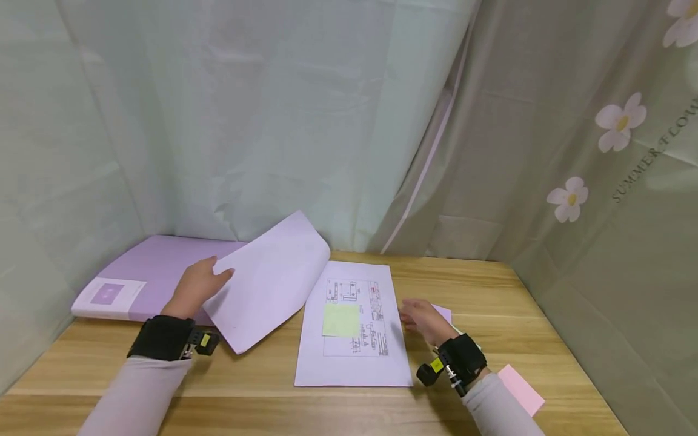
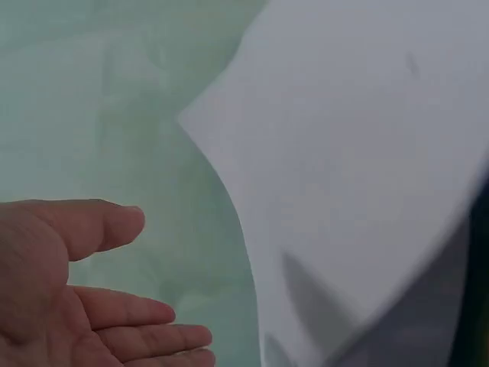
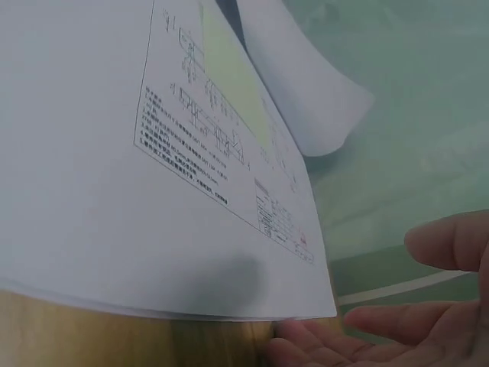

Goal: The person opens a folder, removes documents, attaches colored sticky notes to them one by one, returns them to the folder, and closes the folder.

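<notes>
A lifted white sheet (image 1: 272, 278) curls over toward the left, its blank side up. My left hand (image 1: 199, 284) is at that sheet's left edge with thumb and fingers extended; in the left wrist view a gap shows between the fingers (image 2: 145, 313) and the sheet (image 2: 344, 153). To the right lies a stack of printed drawing sheets (image 1: 354, 369), a pale green sticky note (image 1: 340, 321) on the top one. Close by the stack's right edge is my right hand (image 1: 428, 321), fingers loosely extended and holding nothing; its fingertips are right at the sheet edge in the right wrist view.
A purple folder (image 1: 180, 260) with a white label lies at the back left, partly under the lifted sheet. Beside my right forearm is a pink sticky note (image 1: 520, 390), and a lilac one (image 1: 443, 313) shows behind the right hand. Curtains (image 1: 305, 121) enclose the wooden table (image 1: 245, 387).
</notes>
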### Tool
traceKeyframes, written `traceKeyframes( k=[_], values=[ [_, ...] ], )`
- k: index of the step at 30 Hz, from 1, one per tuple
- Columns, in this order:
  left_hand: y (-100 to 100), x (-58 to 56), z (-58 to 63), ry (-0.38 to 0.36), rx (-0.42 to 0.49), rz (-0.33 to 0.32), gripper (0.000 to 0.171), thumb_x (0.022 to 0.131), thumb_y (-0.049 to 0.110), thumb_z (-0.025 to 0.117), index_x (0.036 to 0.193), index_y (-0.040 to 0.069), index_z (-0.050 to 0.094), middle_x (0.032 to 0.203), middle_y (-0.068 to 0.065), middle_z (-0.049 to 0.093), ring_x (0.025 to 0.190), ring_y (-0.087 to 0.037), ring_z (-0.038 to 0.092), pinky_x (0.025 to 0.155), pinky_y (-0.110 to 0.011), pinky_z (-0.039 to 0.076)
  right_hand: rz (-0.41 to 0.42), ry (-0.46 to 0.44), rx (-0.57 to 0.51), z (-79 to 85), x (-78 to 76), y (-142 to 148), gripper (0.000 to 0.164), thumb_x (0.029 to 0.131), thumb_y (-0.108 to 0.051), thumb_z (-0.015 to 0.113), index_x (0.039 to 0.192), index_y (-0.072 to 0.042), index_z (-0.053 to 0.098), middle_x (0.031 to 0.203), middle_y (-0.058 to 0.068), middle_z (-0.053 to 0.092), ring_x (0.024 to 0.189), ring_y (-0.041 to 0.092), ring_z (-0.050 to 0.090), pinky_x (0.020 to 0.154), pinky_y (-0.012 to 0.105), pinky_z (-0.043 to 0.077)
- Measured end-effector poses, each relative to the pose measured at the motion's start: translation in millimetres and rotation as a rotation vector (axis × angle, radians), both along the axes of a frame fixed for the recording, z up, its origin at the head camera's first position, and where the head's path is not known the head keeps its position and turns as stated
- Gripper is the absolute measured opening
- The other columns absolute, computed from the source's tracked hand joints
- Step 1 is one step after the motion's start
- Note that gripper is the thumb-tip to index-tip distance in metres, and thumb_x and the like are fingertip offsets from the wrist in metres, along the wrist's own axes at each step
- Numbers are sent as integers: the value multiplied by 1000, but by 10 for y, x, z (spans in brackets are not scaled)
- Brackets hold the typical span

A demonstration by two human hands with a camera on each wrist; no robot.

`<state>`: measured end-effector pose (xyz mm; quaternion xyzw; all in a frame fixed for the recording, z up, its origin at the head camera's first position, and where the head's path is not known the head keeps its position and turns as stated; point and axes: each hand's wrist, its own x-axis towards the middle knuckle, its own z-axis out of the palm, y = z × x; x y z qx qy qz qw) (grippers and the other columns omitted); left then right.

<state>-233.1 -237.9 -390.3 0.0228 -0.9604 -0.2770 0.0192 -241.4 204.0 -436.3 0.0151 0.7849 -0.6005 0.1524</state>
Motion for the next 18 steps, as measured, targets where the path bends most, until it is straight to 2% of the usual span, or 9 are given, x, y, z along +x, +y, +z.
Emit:
traceKeyframes(
  k=[4,8,12,15,18],
  values=[
    [-257,76,-38,-62,-4,36,69,90,31,43,123,-27,25,123,-45,30,114,-56,29,95,-58,29,-21,-59,-31,46,39,32,46,94,-11,38,131,14,26,124,34,41,103,30,52,92,44,41],
    [-398,117,-79,-123,4,67,69,91,30,42,122,-28,25,122,-46,28,114,-57,28,95,-59,29,-53,-116,-49,91,59,60,45,94,-12,39,130,13,28,118,30,45,93,24,55,87,39,44],
    [-441,128,-102,-175,8,76,67,91,29,41,123,-28,24,123,-45,26,115,-56,27,95,-59,29,-73,-161,-57,117,69,91,43,93,-14,41,127,11,31,109,24,52,86,21,59,81,36,48],
    [-441,141,-107,-185,15,72,66,91,28,41,123,-28,24,124,-45,26,115,-56,27,95,-59,29,-80,-185,-65,123,74,112,38,92,-15,43,122,8,36,102,21,56,83,20,61,79,36,49],
    [-432,151,-108,-164,5,48,64,91,27,42,121,-28,27,123,-45,28,114,-56,29,94,-58,30,-84,-200,-78,124,74,125,33,92,-15,44,116,7,41,99,20,59,83,19,63,82,37,49]
  ],
)
